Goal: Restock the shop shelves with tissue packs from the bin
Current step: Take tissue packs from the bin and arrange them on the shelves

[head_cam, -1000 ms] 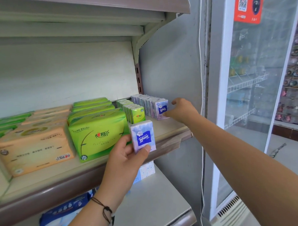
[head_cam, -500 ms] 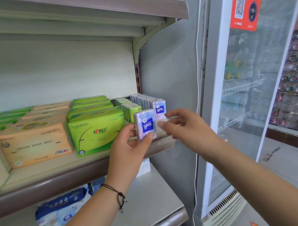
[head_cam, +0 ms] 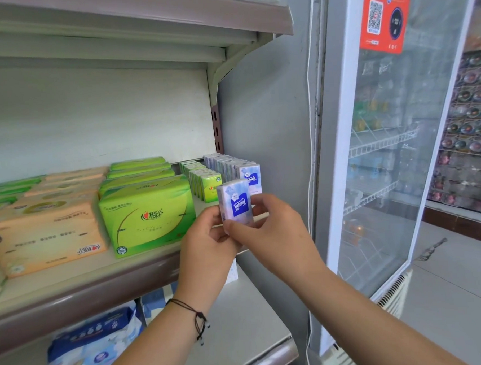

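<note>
A glass-door cooler (head_cam: 392, 153) stands right of the grey wall panel (head_cam: 264, 120), on a pale floor (head_cam: 458, 283).

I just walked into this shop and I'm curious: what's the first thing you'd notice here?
Right in the middle, both hands, left hand and right hand, hold up a small white-and-blue tissue pack in front of the shelf. Behind it stands a row of matching small packs at the shelf's right end, with a big bright green tissue pack to the left. On the far right is a glass-door fridge with a red sticker on top.
</note>
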Demonstrator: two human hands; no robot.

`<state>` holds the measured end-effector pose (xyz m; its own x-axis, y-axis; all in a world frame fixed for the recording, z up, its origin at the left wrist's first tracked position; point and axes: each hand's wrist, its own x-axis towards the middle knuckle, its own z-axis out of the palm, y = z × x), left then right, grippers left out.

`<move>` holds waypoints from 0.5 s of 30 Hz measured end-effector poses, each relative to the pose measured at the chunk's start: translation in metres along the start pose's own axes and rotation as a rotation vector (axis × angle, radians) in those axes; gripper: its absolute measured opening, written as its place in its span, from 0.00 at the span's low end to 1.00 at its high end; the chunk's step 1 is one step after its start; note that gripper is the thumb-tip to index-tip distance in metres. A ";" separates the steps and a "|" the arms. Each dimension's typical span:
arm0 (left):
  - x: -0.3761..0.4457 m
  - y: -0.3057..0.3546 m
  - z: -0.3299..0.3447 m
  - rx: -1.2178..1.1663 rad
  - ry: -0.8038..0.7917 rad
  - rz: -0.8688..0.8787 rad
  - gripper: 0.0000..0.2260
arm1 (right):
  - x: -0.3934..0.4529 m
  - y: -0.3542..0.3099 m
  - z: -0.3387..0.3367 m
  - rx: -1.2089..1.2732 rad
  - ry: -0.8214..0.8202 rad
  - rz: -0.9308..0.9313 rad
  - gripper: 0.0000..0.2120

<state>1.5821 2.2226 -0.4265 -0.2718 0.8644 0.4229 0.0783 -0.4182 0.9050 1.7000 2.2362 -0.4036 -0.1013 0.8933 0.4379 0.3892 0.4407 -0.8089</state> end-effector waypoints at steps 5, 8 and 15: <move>0.002 0.002 0.002 -0.004 -0.032 0.007 0.17 | 0.007 -0.001 0.001 -0.056 0.027 0.001 0.17; 0.001 0.004 0.004 0.023 -0.055 0.012 0.20 | 0.017 -0.001 -0.003 -0.062 0.059 0.027 0.18; 0.000 0.001 -0.007 0.065 -0.037 -0.002 0.29 | 0.069 0.018 -0.007 -0.150 0.093 0.141 0.17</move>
<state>1.5756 2.2199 -0.4256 -0.2362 0.8757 0.4212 0.1402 -0.3982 0.9065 1.7064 2.3050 -0.3853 0.0457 0.9301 0.3644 0.5261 0.2877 -0.8003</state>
